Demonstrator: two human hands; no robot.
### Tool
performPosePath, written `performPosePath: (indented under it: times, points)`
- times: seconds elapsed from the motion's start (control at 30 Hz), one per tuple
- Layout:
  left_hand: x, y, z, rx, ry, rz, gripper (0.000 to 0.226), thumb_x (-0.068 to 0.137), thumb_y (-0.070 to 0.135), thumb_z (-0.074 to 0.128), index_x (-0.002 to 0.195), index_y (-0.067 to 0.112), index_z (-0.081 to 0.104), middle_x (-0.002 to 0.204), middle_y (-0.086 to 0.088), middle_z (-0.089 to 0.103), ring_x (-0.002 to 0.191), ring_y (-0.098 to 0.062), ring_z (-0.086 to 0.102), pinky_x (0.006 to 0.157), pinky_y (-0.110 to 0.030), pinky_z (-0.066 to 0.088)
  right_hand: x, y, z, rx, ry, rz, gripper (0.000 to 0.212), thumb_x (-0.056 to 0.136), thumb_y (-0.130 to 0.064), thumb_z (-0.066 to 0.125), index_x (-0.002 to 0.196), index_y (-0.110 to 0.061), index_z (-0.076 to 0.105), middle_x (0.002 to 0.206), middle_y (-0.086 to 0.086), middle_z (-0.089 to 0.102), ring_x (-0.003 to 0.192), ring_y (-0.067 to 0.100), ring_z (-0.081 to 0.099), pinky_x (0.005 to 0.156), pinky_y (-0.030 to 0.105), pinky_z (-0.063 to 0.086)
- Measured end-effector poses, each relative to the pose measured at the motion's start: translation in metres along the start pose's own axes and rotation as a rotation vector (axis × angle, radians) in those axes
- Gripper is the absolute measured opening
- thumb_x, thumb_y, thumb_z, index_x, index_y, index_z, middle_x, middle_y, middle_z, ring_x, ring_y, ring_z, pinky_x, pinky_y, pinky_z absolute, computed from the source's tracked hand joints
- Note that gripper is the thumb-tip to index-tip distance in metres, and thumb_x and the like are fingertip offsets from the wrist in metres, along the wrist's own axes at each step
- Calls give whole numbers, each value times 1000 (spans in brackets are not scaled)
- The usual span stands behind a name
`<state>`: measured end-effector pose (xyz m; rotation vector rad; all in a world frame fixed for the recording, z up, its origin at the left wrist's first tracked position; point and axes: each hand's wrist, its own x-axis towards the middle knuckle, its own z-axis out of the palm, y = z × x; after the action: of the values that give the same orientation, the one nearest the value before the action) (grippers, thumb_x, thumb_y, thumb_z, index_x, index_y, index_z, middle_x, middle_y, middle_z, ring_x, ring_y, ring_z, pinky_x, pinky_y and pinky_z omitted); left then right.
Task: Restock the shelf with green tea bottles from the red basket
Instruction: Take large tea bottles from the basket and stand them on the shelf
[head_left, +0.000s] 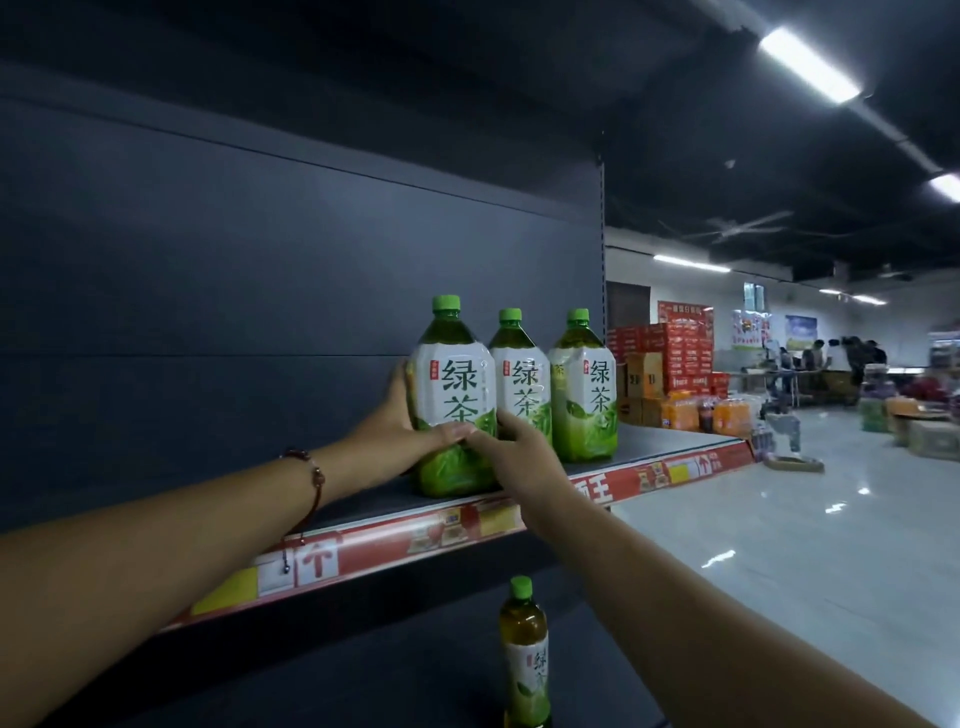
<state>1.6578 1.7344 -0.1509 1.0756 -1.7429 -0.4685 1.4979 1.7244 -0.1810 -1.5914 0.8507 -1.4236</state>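
Gripping the leftmost green tea bottle (453, 400) on the shelf (519, 512), my left hand (397, 434) wraps it; my right hand (511, 441), fingers straight, touches its front.

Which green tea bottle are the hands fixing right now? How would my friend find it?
Look at the dark shelf with the red price strip, where three big green tea bottles stand in a row. It is the leftmost bottle, the only one touched, with the left hand gripping its side and the right hand at its front.

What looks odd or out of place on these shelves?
Only a slimmer bottle standing alone on the lower shelf, apart from the three big bottles above. The left hand grips the leftmost bottle. Nothing spilled or tipped.
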Motion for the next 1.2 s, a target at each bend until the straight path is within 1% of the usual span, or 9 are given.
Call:
performPosePath:
  times: [0.13, 0.23, 0.5, 0.63, 0.77, 0.87, 0.93, 1.03, 1.2]
  points:
    - [12, -7, 5, 58, 10, 11, 94, 81, 34, 78, 150, 37, 14, 127, 17, 54, 114, -8, 56, 89, -25, 49, 8, 3, 1, -99, 108, -14, 49, 90, -26, 69, 137, -19, 56, 126, -1, 66, 112, 16, 63, 98, 38, 53]
    - [18, -11, 9, 73, 25, 5, 94, 83, 29, 78, 151, 35, 13, 125, 17, 53, 113, -7, 54, 86, -23, 47, 6, 3, 0, -165, 140, -23, 61, 90, -26, 70, 146, -16, 45, 138, 3, 57, 122, 19, 56, 99, 30, 49]
    - [21, -16, 11, 108, 47, -18, 89, 85, 30, 75, 151, 37, 14, 124, 18, 52, 113, -9, 52, 84, -21, 46, 3, 4, -4, -232, 144, -52, 56, 94, -22, 66, 145, -17, 45, 138, 3, 56, 119, 13, 54, 87, 20, 43]
    - [10, -9, 15, 172, 58, -32, 82, 88, 35, 72, 151, 35, 20, 127, 18, 52, 109, -5, 51, 73, -13, 41, -2, 3, -7, -397, 108, -76, 60, 94, -22, 65, 149, -19, 40, 139, 3, 56, 121, 18, 56, 100, 32, 49]
    - [-16, 3, 19, 411, 122, -53, 57, 92, 43, 63, 144, 32, 42, 134, 9, 58, 117, -15, 56, 86, -26, 41, -23, 4, -25, -770, 40, -162, 63, 95, -29, 61, 152, -23, 34, 144, 1, 51, 119, 19, 55, 95, 33, 48]
    - [-46, 13, 25, 730, 160, -24, 57, 94, 49, 57, 145, 28, 42, 136, -2, 57, 117, -25, 56, 85, -31, 44, -47, 6, -45, -993, -24, -262, 63, 95, -31, 60, 152, -21, 34, 150, 2, 45, 136, 21, 43, 108, 33, 37]
    - [-70, 16, 37, 865, 183, 41, 61, 95, 51, 53, 148, 24, 40, 144, -4, 50, 125, -27, 51, 96, -37, 44, -64, 11, -59, -1101, -70, -304, 62, 96, -32, 59, 151, -19, 36, 152, 2, 43, 140, 21, 37, 112, 31, 29]
    - [-100, 15, 62, 943, 164, 164, 61, 96, 49, 51, 149, 20, 40, 154, -6, 40, 137, -28, 40, 112, -41, 30, -85, 22, -81, -1236, -125, -288, 65, 94, -38, 60, 152, -21, 35, 155, 3, 39, 144, 25, 30, 116, 34, 22]
    - [-137, -4, 126, 900, -12, 215, 62, 96, 54, 47, 151, 26, 37, 159, -4, 32, 146, -23, 28, 120, -40, 16, -136, 48, -126, -1373, -161, -140, 71, 94, -46, 57, 155, -25, 27, 160, 2, 28, 149, 27, 19, 120, 40, 15]
